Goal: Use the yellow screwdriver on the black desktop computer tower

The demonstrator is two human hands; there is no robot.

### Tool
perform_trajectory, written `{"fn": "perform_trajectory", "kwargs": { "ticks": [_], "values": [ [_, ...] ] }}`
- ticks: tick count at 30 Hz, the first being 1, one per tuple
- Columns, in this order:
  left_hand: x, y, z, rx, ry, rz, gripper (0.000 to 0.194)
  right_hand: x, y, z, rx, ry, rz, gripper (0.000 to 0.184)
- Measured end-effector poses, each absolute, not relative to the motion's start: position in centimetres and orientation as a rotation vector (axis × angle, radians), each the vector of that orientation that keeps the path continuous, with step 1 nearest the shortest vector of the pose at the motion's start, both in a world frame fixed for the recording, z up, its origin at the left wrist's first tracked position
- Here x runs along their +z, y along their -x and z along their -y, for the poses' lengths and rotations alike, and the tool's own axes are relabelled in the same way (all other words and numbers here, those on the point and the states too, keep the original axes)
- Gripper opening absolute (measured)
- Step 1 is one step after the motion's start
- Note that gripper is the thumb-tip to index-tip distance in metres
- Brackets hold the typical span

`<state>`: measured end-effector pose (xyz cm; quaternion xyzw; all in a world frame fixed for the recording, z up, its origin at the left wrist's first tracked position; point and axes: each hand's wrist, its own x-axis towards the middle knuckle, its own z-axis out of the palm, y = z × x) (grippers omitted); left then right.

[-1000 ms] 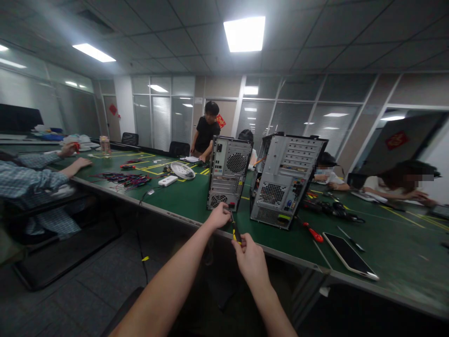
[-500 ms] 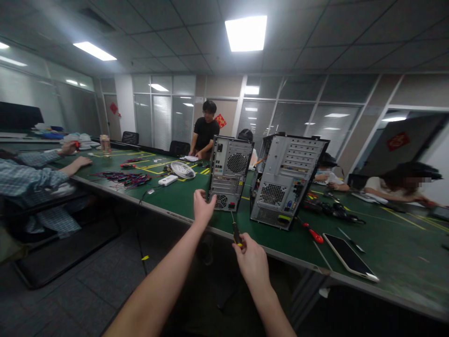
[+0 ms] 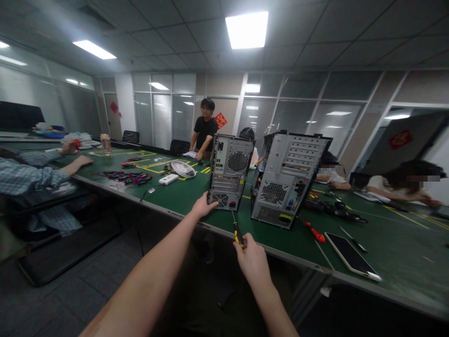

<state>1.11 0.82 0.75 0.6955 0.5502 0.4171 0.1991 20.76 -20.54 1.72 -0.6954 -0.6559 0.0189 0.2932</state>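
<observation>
A computer tower [image 3: 231, 182] stands upright near the table's front edge, its back panel facing me. My left hand [image 3: 202, 206] grips its lower left corner, thumb on the panel beside the bottom fan grille; the fingers are mostly hidden along the side. Between the fingers of my right hand [image 3: 251, 250] is a screwdriver [image 3: 237, 234] with a black and yellow handle. Its shaft points up at the tower's bottom edge, below the red switch; whether the tip touches, I cannot tell. A second, wider computer tower [image 3: 277, 192] stands just to the right, its side open.
On the green table [image 3: 182, 201] lie a red screwdriver [image 3: 315, 233], a phone [image 3: 351, 255] and a thin tool [image 3: 353, 239] at right. Bundled wires [image 3: 122, 178], a white power strip [image 3: 169, 179] and a white round part [image 3: 183, 169] lie at left. Several people work around the table.
My left hand has moved up and closed onto the tower's lower left corner. My right hand with the screwdriver has barely shifted.
</observation>
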Motion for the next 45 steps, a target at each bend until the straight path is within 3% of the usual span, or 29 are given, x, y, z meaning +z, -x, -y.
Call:
{"fn": "perform_trajectory", "kwargs": {
  "ticks": [10,24,38,45],
  "values": [
    [0.94,-1.18,-0.64,1.131,-1.941,-1.581,0.08,1.65,-20.82,20.59,-0.015,1.831,1.823,0.015],
    [0.64,-1.04,-0.98,1.13,-1.941,-1.596,0.081,1.48,-20.85,20.46,-0.071,1.797,1.851,0.01],
    [0.82,-1.06,-0.76,1.114,-1.949,-1.588,0.081,1.99,-20.3,20.77,0.13,1.855,1.767,0.02],
    [0.63,-0.97,-0.95,1.149,-1.941,-1.565,0.082,1.95,-20.53,20.86,-0.061,1.828,1.783,0.017]
  ]
}}
